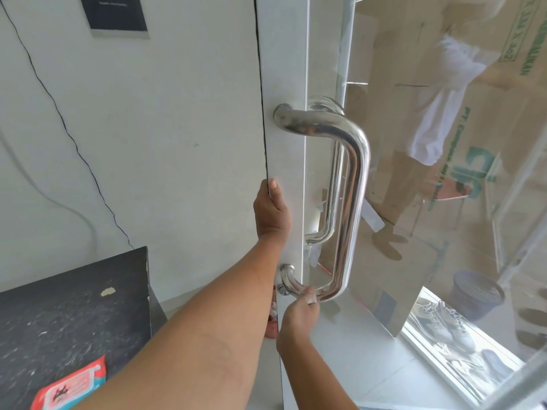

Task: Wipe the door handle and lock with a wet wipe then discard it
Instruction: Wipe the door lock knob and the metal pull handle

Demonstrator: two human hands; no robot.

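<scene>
Left hand (pixel 272 211) clamped round door (pixel 284 69) edge, beside door handle (pixel 352 184). Right hand (pixel 297 316) up at handle's lower bend, just right of lock (pixel 284 291), fingers curled; cannot tell what, if anything, pinched. Wet wipe pack (pixel 71 387) flat on dark worktop (pixel 74 315), lower left.

Left hand (pixel 270 211) and right hand (pixel 297 316) are bare, both forearms (pixel 207 327) uncovered down to the lower frame edge; left thumbnail trimmed short
</scene>
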